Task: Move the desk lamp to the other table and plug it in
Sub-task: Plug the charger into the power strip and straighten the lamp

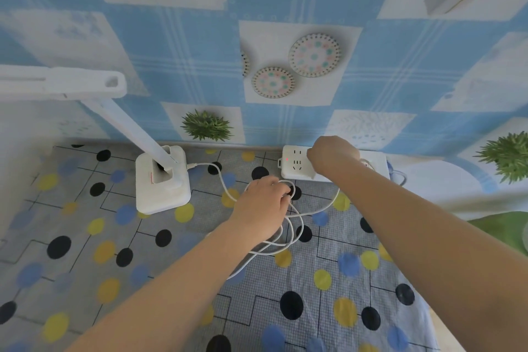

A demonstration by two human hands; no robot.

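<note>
The white desk lamp (163, 180) stands upright on the table near the wall, its arm and head reaching up to the left. Its white cable (297, 233) runs from the base and lies in loops on the cloth. My left hand (261, 208) rests on those loops with fingers closed around a bunch of them. A white power strip (294, 164) lies against the wall, a red light glowing on it. My right hand (333, 156) sits on top of the strip with fingers closed; the plug is hidden beneath them.
The table (85, 251) wears a grey cloth with black, yellow and blue dots. A wall with blue patterned paper rises right behind the lamp and strip. The table's right edge drops off at the lower right.
</note>
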